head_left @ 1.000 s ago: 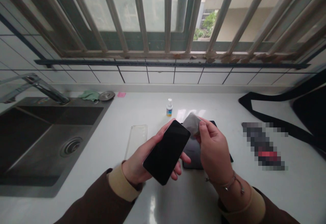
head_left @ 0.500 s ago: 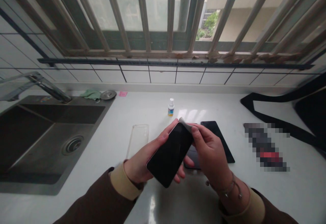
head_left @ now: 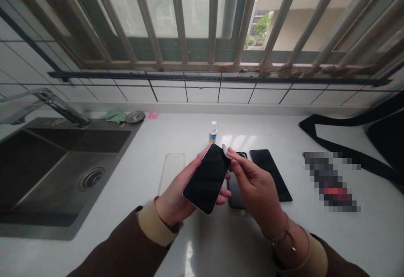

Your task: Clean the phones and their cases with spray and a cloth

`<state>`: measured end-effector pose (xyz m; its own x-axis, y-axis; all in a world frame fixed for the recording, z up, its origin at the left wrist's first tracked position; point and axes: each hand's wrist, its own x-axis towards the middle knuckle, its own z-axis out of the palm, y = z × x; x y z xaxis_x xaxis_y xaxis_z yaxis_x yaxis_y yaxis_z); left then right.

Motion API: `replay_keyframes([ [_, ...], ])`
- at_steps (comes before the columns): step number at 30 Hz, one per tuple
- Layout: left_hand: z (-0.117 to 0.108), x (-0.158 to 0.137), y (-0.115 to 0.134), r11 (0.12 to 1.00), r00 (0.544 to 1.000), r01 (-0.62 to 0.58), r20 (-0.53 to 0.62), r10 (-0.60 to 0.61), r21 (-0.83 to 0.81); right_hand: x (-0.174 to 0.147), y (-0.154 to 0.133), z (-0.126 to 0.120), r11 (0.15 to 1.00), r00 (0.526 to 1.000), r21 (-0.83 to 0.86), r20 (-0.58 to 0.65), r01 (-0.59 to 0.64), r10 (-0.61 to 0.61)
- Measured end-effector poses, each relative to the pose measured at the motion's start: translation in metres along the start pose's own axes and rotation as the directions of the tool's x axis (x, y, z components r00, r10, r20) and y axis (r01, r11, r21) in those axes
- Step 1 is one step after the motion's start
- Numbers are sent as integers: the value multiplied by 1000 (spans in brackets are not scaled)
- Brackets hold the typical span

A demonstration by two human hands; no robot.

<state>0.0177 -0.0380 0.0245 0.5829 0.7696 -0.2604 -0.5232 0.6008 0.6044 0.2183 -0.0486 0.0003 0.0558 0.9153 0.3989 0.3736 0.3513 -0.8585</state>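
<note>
My left hand (head_left: 180,193) is wrapped around a smartphone (head_left: 207,180), its dark screen facing up and its body tilted. Pinched in my right hand (head_left: 256,184) is a small grey cloth (head_left: 226,151), at the phone's upper right corner. Behind the phone stands a white spray bottle (head_left: 213,132) with a blue and yellow label. A clear phone case (head_left: 172,171) lies left of the hands, partly covered by my left hand. Under and beside my right hand are a dark phone (head_left: 236,191), partly hidden, and a black flat device (head_left: 273,176).
A steel sink (head_left: 71,201) with a faucet (head_left: 63,106) is on the left. Beside it lie a green cloth (head_left: 113,116), a metal drain lid (head_left: 135,117) and a pink piece (head_left: 153,116). A black strap (head_left: 331,142) and a blurred-out item (head_left: 331,182) are at right.
My right hand and the cloth have shifted slightly left, and the phone has turned more upright in my left hand. More of the dark phone on the counter shows.
</note>
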Motion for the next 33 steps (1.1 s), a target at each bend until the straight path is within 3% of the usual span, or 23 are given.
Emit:
replay_keyframes([
  [4,-2,1,1,1000,997,7,-77,-9,-30,0,1,0,995,996,-62,52,82,-79],
  [8,-3,5,3,998,998,1,-59,-5,-67,0,1,0,981,983,-99,101,165,-155],
  [12,-1,9,4,989,991,-78,-117,63,-125,-2,-3,0,950,947,-117,181,291,-267],
  [15,1,11,5,971,969,-161,-217,121,-177,-6,-9,0,895,866,-70,295,441,-403],
  [19,2,11,5,982,973,-103,-220,67,-159,-10,-16,-1,803,720,27,426,595,-548],
  [21,0,10,3,980,971,-121,-223,84,-159,-10,-14,1,802,731,-10,418,598,-540],
  [25,-3,9,-2,990,986,-69,-162,49,-121,-7,-3,4,839,850,-219,314,499,-423],
  [28,-1,10,-4,992,988,-77,-139,63,-96,-7,-2,5,835,861,-251,291,489,-416],
  [30,2,11,-3,983,971,-154,-198,131,-102,-9,-6,5,815,809,-172,344,553,-477],
  [33,5,13,-2,977,947,-200,-270,172,-79,-12,-13,5,762,694,-16,427,647,-580],
])
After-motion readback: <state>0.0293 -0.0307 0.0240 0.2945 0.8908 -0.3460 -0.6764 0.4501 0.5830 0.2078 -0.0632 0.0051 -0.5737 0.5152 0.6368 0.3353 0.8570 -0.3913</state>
